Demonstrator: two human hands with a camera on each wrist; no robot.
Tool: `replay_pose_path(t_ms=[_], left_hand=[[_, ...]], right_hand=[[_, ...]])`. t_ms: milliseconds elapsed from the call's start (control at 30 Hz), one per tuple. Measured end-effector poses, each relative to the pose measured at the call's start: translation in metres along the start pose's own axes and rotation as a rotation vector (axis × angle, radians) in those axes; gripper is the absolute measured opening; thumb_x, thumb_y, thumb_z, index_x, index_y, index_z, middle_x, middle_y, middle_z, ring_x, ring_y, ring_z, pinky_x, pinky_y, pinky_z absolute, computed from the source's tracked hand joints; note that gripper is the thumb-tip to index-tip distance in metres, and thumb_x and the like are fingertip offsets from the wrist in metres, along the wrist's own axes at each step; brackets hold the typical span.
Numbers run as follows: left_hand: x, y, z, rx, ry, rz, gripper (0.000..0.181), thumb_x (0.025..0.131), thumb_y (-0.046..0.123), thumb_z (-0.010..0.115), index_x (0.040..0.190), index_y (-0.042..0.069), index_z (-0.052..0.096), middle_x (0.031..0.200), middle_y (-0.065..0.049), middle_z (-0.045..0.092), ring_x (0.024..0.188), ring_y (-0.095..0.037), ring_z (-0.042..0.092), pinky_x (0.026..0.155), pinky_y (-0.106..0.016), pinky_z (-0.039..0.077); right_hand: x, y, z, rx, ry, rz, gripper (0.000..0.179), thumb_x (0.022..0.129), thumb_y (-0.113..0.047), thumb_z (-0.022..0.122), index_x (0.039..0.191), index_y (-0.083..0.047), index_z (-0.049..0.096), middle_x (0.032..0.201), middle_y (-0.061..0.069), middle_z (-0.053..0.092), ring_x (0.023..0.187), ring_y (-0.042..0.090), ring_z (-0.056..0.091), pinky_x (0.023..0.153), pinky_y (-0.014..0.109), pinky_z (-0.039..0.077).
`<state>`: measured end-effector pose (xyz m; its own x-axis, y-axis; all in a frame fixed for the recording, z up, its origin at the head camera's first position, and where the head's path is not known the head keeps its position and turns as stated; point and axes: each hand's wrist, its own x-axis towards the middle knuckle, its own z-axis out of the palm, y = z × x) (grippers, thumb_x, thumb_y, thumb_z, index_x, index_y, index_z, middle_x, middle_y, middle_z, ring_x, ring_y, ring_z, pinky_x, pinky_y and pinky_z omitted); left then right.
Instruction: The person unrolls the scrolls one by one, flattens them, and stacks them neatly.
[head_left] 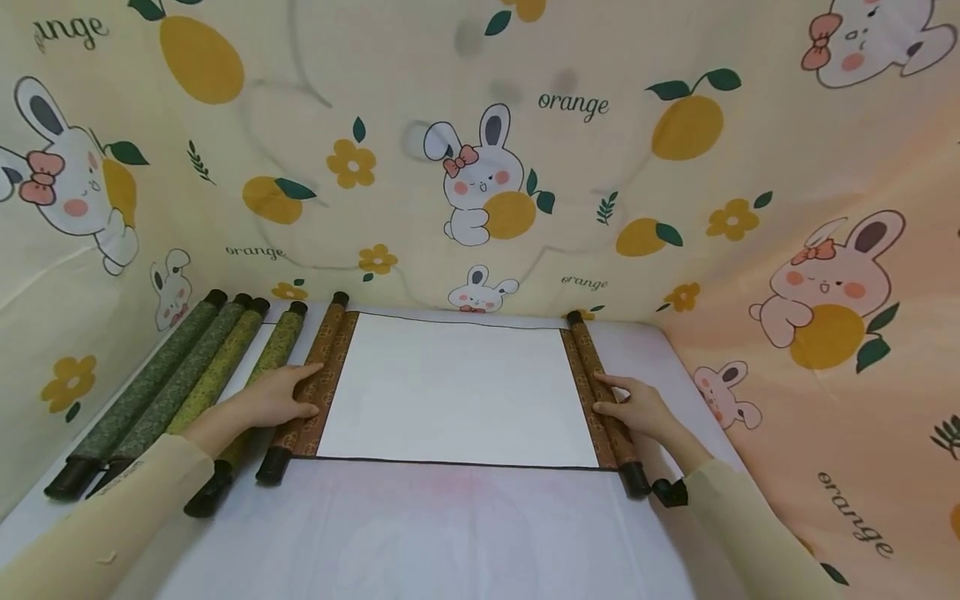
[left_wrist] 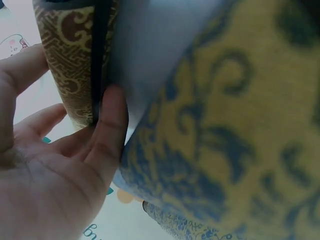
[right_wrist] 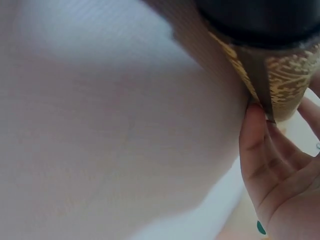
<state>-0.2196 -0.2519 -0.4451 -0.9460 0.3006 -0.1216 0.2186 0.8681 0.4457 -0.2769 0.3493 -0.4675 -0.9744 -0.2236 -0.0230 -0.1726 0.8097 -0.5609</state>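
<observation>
A scroll [head_left: 450,387] with brown patterned borders lies spread on the white table, its pale sheet unrolled between two rods. My left hand [head_left: 281,396] grips the left rod [head_left: 327,333], fingers and thumb to either side. Close up in the left wrist view, the left hand [left_wrist: 60,175] has fingertips against the brown patterned roll [left_wrist: 70,55]. On the other side my right hand [head_left: 637,407] holds the right rod [head_left: 600,375]. The right wrist view has the right hand [right_wrist: 280,175] touching the gold-patterned roll [right_wrist: 290,75] below its black end cap.
Left of the scroll lie rolled scrolls: two dark green ones [head_left: 142,375] and two yellow-green ones [head_left: 277,342], the nearer under my left forearm. A small black object [head_left: 670,492] sits by my right wrist. Cloth printed with rabbits and oranges [head_left: 480,167] walls the table's back and sides.
</observation>
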Motion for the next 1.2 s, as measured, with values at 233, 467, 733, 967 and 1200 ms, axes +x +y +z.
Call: replay_pose_path(t_ms=[233,467,733,967,1200], left_hand=[[-0.002,-0.001,0.000,0.035,-0.003,0.017,0.077,0.093,0.022,0.078,0.151,-0.013,0.041,0.143,-0.046,0.043,0.131,-0.063,0.044,0.101,-0.069,0.043],[-0.009,0.003,0.000,0.052,-0.002,0.026,0.072,0.095,0.020,0.075,0.150,-0.013,0.042,0.145,-0.049,0.036,0.131,-0.064,0.042,0.100,-0.068,0.045],[-0.025,0.004,0.001,0.052,0.052,0.053,0.070,0.094,0.020,0.077,0.150,-0.009,0.047,0.148,-0.047,0.035,0.124,-0.059,0.053,0.092,-0.064,0.051],[-0.039,0.001,-0.008,-0.044,0.189,0.088,0.065,0.096,0.015,0.073,0.148,-0.012,0.046,0.146,-0.042,0.039,0.105,-0.045,0.064,0.077,-0.051,0.056],[-0.049,-0.011,-0.021,-0.074,0.333,0.087,0.060,0.098,0.011,0.070,0.149,-0.009,0.046,0.146,-0.037,0.043,0.110,-0.049,0.061,0.077,-0.055,0.055]], right_hand=[[-0.003,-0.009,-0.001,-0.025,-0.009,-0.025,0.059,0.094,-0.020,0.078,0.147,-0.003,0.057,0.147,0.035,0.050,0.070,0.016,0.064,0.054,0.030,0.047],[-0.006,-0.017,-0.004,-0.066,0.010,-0.077,0.054,0.092,-0.017,0.078,0.141,-0.002,0.063,0.143,0.031,0.055,0.093,0.028,0.069,0.068,0.036,0.053],[-0.010,-0.045,-0.001,-0.052,0.028,-0.107,0.051,0.097,-0.016,0.072,0.144,0.000,0.059,0.149,0.030,0.050,0.122,0.052,0.057,0.088,0.059,0.054],[-0.004,-0.098,0.026,0.080,0.087,-0.202,0.056,0.099,-0.016,0.072,0.151,-0.007,0.055,0.155,0.019,0.049,0.129,0.044,0.056,0.099,0.060,0.050],[0.014,-0.170,0.076,0.254,0.093,-0.312,0.054,0.098,-0.016,0.074,0.150,-0.013,0.057,0.152,0.009,0.054,0.122,0.032,0.064,0.093,0.041,0.057]])
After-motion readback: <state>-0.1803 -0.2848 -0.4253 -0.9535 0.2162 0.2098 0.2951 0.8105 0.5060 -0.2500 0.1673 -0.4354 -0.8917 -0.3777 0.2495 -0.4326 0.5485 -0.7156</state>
